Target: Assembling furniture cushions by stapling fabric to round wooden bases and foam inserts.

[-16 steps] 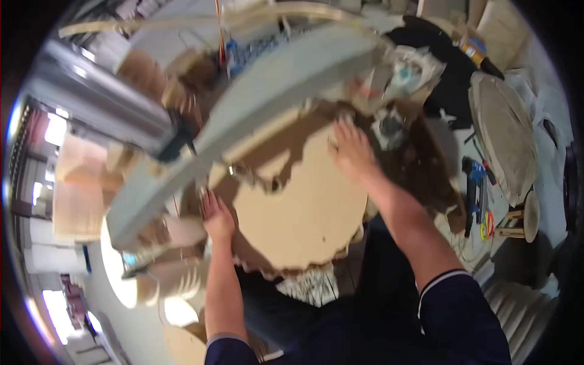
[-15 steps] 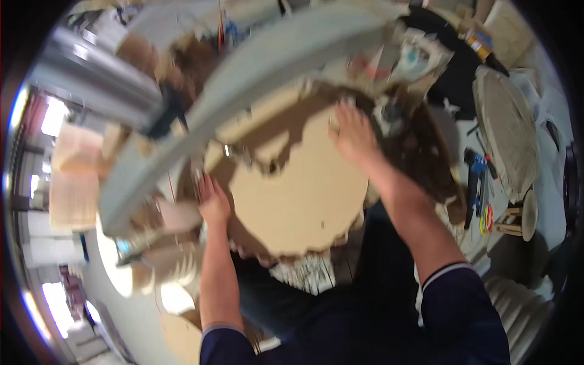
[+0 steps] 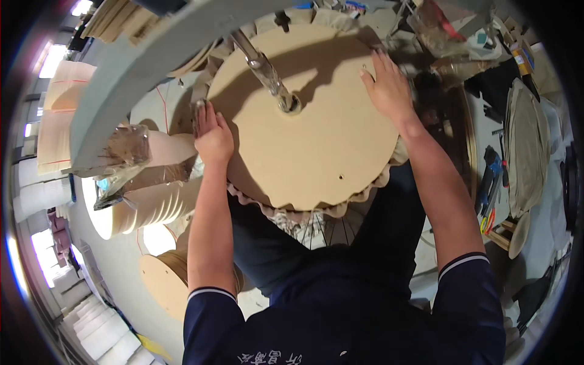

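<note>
A large round tan board (image 3: 316, 152) lies in front of me, above my knees, with gathered beige fabric (image 3: 337, 210) showing around its edge. My left hand (image 3: 214, 135) rests at the board's left edge, fingers stretched forward. On the upper right edge lies my right hand (image 3: 389, 88), flat with its fingers extended. Neither hand holds anything. A metal rod (image 3: 267, 76) slants down over the board and ends in a round tip near its middle. The curved grey machine arm (image 3: 115, 73) arches above, casting a shadow on the board.
Stacked round boards (image 3: 164, 280) stand at lower left, near pale cylindrical stacks (image 3: 146, 210). To the right, a blue and black tool (image 3: 490, 176) and yellow-red scissors (image 3: 486, 222) lie beside a pile of grey-beige fabric pieces (image 3: 528, 146).
My view has shifted and become sharper. The board now sits higher in view, its middle beneath the rod's tip. Both hands remain at its edges.
</note>
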The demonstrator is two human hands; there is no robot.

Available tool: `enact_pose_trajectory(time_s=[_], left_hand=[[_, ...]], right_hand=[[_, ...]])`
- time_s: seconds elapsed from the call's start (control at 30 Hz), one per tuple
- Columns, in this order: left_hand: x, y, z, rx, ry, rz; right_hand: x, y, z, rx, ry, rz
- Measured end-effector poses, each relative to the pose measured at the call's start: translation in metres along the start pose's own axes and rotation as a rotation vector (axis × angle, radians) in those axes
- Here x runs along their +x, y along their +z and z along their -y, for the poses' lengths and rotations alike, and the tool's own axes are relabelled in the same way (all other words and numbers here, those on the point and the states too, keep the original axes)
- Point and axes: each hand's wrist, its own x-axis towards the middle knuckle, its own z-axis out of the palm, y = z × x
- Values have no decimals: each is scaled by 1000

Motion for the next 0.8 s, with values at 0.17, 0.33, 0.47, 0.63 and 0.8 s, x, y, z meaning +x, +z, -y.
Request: enact_pose_trajectory(time_s=[0.17, 0.33, 0.47, 0.63, 0.8], left_hand=[[-9, -13, -14, 42, -47, -7], [-31, -29, -28, 4, -153, 75], [-41, -42, -47, -37, -210, 49], [-61, -55, -57, -37, -279, -51], [-81, -65, -73, -210, -223, -52]], right_hand=[[13, 2, -4, -53, -98, -22], [11, -2, 1, -76, -111, -4], [5, -6, 0, -110, -81, -32], [-46, -13, 42, 104, -79, 28], [-126, -43, 96, 265, -181, 107]])
